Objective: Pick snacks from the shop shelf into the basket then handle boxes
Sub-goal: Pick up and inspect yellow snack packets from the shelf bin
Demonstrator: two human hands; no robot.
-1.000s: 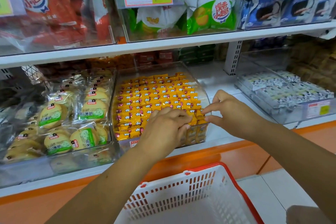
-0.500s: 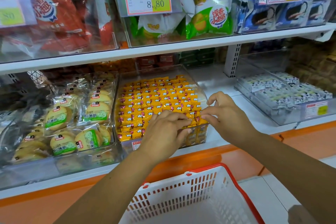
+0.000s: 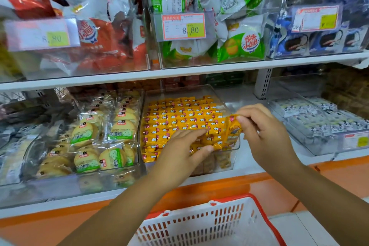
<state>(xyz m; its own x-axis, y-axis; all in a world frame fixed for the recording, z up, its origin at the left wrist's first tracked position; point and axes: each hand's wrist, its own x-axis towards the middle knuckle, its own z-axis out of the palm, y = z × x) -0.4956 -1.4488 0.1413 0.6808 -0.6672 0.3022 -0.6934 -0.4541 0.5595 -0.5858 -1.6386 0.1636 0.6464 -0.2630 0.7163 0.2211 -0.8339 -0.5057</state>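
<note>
Since a moment ago the right hand [image 3: 267,138] has drawn one yellow packet [image 3: 232,129] up and out of the front right corner of the clear tub [image 3: 226,104], where before both hands were down among the rows. That packet now stands tilted above the tub's front wall, pinched near its top end between the thumb and the curled fingers [image 3: 246,123] of that hand. The left hand [image 3: 181,152] is low on the remaining yellow packets [image 3: 179,118]. Its fingers [image 3: 192,134] are stretched forward and laid fairly flat across them, the thumb apart below, as if steadying the row.

From where I stand the packet looks very light, a small pillow of glossy film with crimped ends. I would guess it is slick and crackly, and that whatever is inside could break if squeezed. The sealed end seems the safer place to hold it, as the hand does now, not across the belly.

Inside the tub the packets are packed tight in neat upright rows, so a neighbour may well ride up with any one pulled. Its walls are hard, see-through plastic with rounded corners, and it sits on the white lower shelf [image 3: 249,163]. Directly below the hands waits the basket [image 3: 199,223], white slotted plastic with a red rim, and nothing shows in the part I can see.
</note>
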